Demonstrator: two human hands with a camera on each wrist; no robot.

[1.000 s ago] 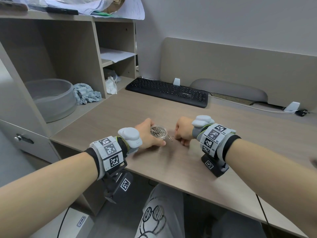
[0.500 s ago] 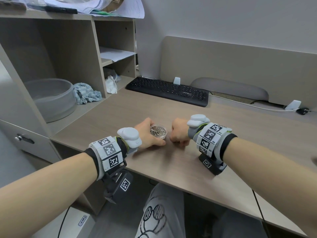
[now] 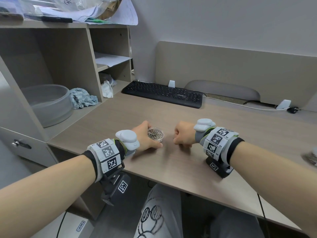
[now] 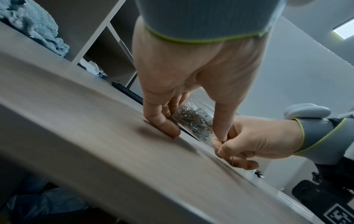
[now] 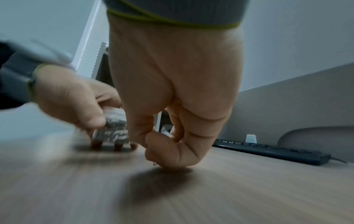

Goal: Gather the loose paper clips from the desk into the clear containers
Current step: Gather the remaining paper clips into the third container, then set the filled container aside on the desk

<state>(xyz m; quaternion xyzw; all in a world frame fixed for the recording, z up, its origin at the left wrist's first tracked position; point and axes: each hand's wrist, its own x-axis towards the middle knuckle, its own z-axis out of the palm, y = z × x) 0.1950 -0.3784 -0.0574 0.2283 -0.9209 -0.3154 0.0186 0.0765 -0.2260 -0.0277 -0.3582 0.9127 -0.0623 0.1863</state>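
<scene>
A small round clear container full of silver paper clips stands on the wooden desk. My left hand grips it, thumb at the near side and fingers round the far side. In the left wrist view the clips show through the container wall. Just right of it, my right hand is curled into a fist with its knuckles on the desk. It pinches a few paper clips; one wire end pokes out below the fingers. No loose clips show on the desk between the hands.
A second container with clips sits blurred at the right edge. A black keyboard lies at the back by a cable. Left stands a shelf unit with a grey tub and a blue cloth.
One second ago a few clips lay on the desk right of the container, in front of my right hand. That hand has closed over them and holds them; the left hand stays on the container.
</scene>
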